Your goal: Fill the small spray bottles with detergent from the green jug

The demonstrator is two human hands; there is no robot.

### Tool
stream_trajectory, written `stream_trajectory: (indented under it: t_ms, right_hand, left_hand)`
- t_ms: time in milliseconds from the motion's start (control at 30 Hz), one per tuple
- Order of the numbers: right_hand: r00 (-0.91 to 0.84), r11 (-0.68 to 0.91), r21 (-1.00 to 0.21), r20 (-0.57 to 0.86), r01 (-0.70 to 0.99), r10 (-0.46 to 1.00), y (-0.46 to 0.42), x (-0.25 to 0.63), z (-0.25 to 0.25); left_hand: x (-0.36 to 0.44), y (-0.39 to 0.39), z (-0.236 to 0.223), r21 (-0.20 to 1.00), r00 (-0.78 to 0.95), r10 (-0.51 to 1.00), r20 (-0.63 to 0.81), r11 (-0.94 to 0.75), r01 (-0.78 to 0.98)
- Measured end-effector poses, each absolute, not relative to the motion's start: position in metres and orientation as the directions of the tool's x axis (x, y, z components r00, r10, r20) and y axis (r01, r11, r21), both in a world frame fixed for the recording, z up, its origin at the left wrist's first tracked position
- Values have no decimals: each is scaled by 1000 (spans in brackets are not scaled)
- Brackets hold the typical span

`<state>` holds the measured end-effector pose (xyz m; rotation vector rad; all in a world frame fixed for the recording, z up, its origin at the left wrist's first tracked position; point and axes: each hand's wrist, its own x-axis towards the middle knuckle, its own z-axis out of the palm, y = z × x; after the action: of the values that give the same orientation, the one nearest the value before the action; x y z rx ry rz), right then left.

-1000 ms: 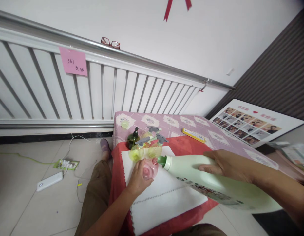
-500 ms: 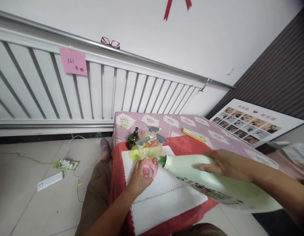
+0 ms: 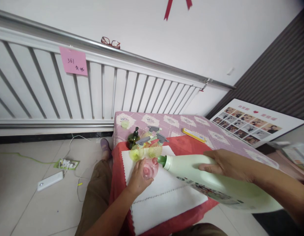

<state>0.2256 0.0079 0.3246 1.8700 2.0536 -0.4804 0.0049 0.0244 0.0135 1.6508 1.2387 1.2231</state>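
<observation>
My left hand point(image 3: 139, 180) is wrapped round a clear pink bottle point(image 3: 151, 169) above the white cloth point(image 3: 166, 203). My right hand point(image 3: 216, 163) grips a large pale green jug point(image 3: 206, 183) by its handle; the jug lies tilted toward the left. Its green spout point(image 3: 162, 160) meets the mouth of the pink bottle. Whether liquid flows there is too small to tell. Just beyond stand several yellowish clear spray bottles point(image 3: 155, 149) with grey trigger heads, and a dark green pump bottle point(image 3: 133, 139).
A yellow-edged flat pack point(image 3: 193, 135) lies on the purple patterned tablecloth point(image 3: 170, 121), near a red cloth point(image 3: 181, 146). A small pale green cup-like item point(image 3: 124, 124) sits at the far left corner. A white radiator point(image 3: 98, 88) runs behind; a power strip point(image 3: 66, 164) with cables lies on the floor.
</observation>
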Motion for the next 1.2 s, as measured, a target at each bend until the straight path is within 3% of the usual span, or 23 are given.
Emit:
stream_trajectory:
  t_ms: [1200]
  right_hand:
    - [-105,113,-11,-453,994,885,8,227,325]
  left_hand:
    - [6,27,8,920,97,959,265,-282,271]
